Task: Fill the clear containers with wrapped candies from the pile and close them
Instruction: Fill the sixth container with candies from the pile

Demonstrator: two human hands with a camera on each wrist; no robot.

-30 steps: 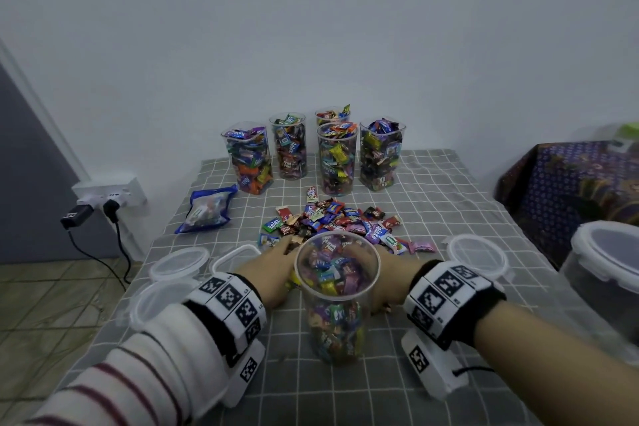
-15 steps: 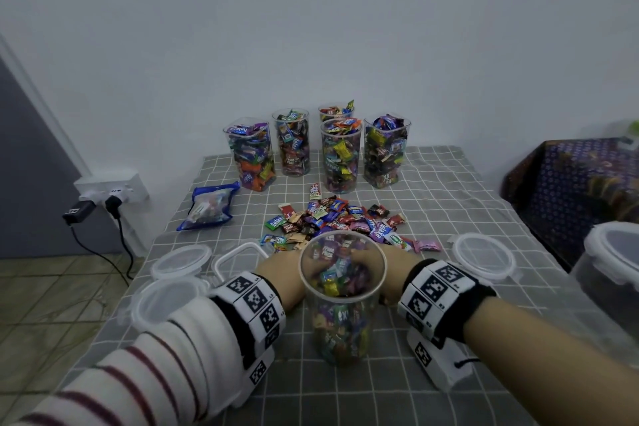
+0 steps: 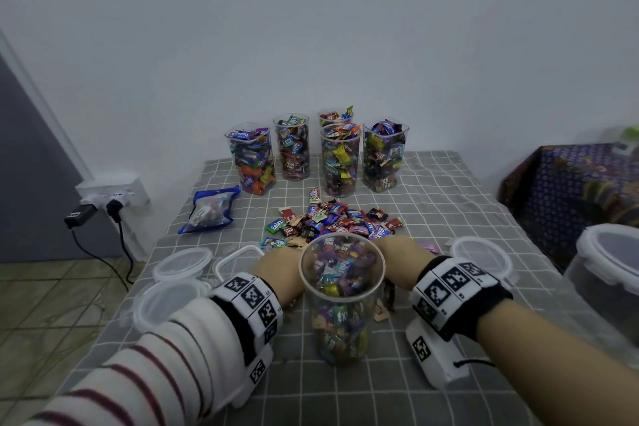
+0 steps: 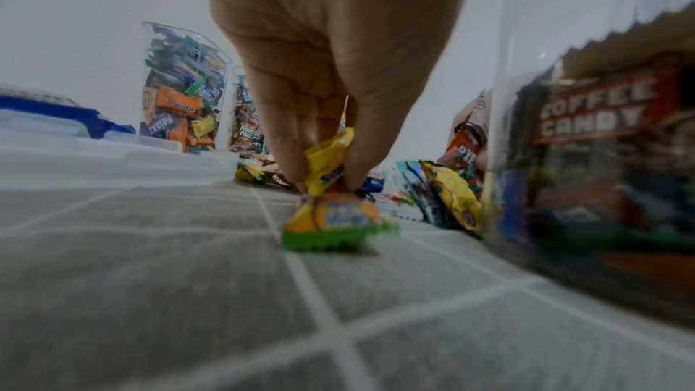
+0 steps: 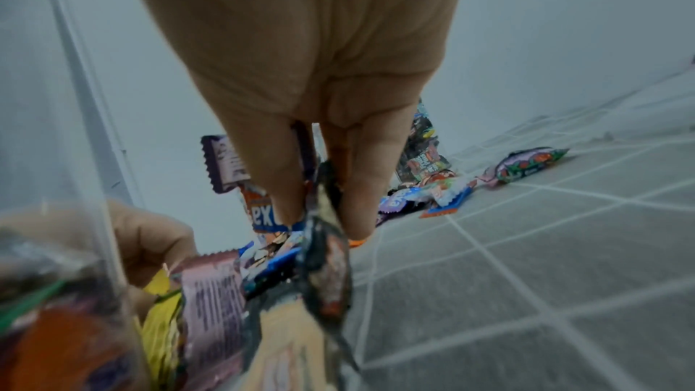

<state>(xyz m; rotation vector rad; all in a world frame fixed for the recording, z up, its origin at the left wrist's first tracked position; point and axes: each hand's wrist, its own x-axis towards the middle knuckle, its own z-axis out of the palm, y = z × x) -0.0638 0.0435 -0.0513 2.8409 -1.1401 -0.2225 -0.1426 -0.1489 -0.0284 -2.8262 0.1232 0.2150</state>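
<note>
- The near container (image 3: 342, 301) stands upright on the checked cloth (image 3: 449, 204) at 6 o'clock, about two-thirds full of wrapped candies, with no lid on.
- The left hand (image 3: 280, 273) sits just beside it at 9 o'clock; the left wrist view shows its fingertips (image 4: 291, 165) pinching a yellow candy (image 4: 327, 156), with a second, orange-and-green one (image 4: 334, 219) hanging just under it over the cloth.
- The right hand (image 3: 397, 259) sits at 3 o'clock of the container, fingers (image 5: 361, 189) pressed together round a small bunch of candies (image 5: 323, 263) (dark and purple wrappers, blurred).
- The loose pile (image 3: 332, 218) lies at 12 o'clock of the container, just past both hands.
- Five filled containers (image 3: 340, 159) stand in a group at the far edge, none lidded.
- Lids (image 3: 181, 263) lie at 9 o'clock, one more lid (image 3: 480, 256) at 3 o'clock.
- A blue candy bag (image 3: 209, 209) lies at 10 o'clock.
</note>
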